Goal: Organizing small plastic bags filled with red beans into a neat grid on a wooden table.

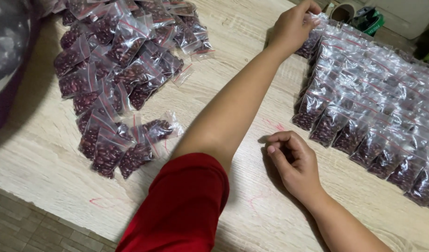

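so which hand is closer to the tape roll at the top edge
Left. The left hand reaches across to the bags just beside the tape roll; the right hand rests curled on the table, far below it.

Left of table (252,219): a loose heap of bean packets (116,74) is piled.
Right of table: overlapping packet rows (378,107) are laid.
Between them: both forearms are stretched.
Far right corner: a tape roll (341,10) is set behind the rows.

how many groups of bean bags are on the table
2. A loose pile of red-bean bags lies at the table's upper left; neat overlapping rows of bean bags fill the right, where the left hand touches the far end.
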